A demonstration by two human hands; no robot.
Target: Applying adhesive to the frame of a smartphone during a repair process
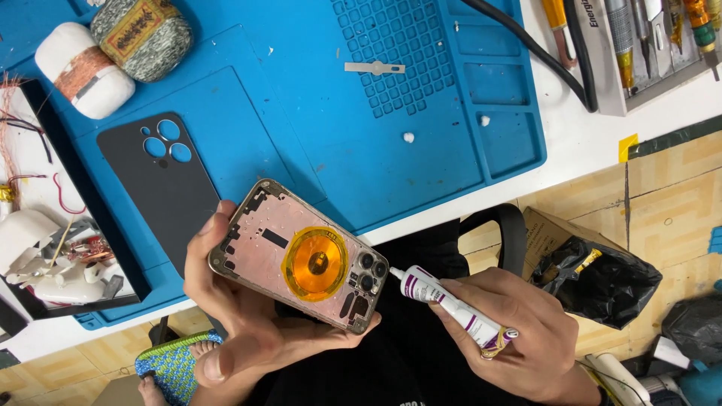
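My left hand (233, 316) cradles an opened phone body (297, 254), back side up, showing a pinkish inner plate, an orange round coil and camera lenses at its lower right corner. In my right hand (519, 327) is a small white glue tube (451, 304) with purple print; its nozzle points left, close to the phone's camera corner, and whether it touches is unclear. A dark grey phone back panel (162, 184) with camera holes lies on the blue work mat (301, 113), just above my left hand.
Two yarn-like rolls (113, 49) sit at the mat's top left. A metal blade (374, 68) lies on the mat's grid. A tool tray (647, 45) with screwdrivers stands top right, with a black cable beside it. A black tray of parts (53, 248) is at left. A black bag (594, 278) sits on the floor.
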